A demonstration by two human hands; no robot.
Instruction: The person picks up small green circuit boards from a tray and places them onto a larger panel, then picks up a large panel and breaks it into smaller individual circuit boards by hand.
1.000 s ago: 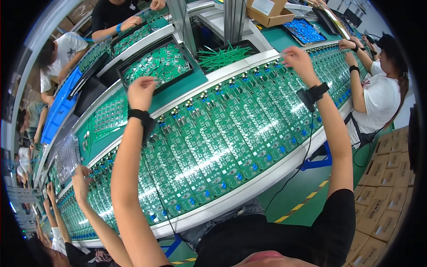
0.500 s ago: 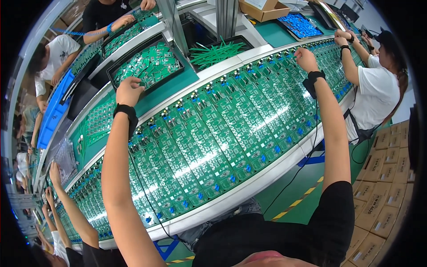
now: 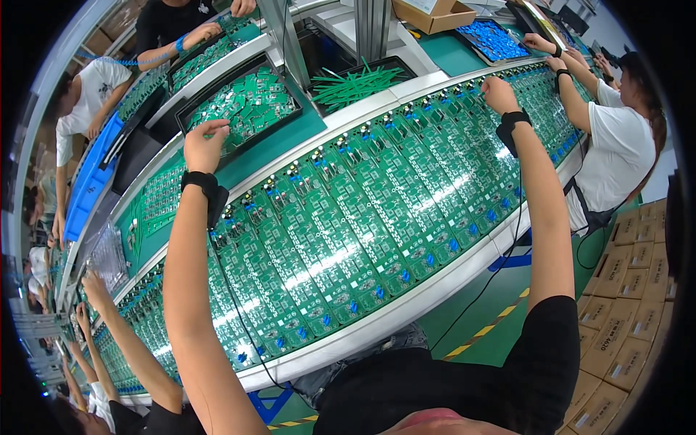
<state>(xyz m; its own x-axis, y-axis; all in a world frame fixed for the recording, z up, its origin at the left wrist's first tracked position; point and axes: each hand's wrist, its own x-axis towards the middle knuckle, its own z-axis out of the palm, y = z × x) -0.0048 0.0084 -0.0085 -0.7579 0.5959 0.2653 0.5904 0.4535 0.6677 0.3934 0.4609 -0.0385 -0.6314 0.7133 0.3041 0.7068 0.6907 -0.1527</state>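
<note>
My left hand (image 3: 204, 147) hovers at the near left edge of a black tray (image 3: 296, 114) heaped with small green circuit boards (image 3: 254, 98). Its thumb and fingers are stretched out and slightly apart, with nothing visible between them. At the far edge of a long row of green circuit board panels (image 3: 362, 210), my right hand (image 3: 499, 96) has its fingers curled together over the small upright parts; what they pinch is hidden. Both wrists wear black straps with cords. Black, white and blue components line the panels' far edge, and blue parts (image 3: 353, 307) their near edge.
Green strips (image 3: 355, 85) fill a black bin beyond the row. A tray of blue parts (image 3: 493, 40) lies far right, beside a cardboard box (image 3: 435, 16). Metal posts (image 3: 371, 29) rise behind the line. Co-workers reach in from both sides; cartons (image 3: 623, 312) are stacked at right.
My left hand has shifted slightly left and its fingers have straightened; the small dark piece at its fingertips no longer shows. My right hand stays nearly in place.
</note>
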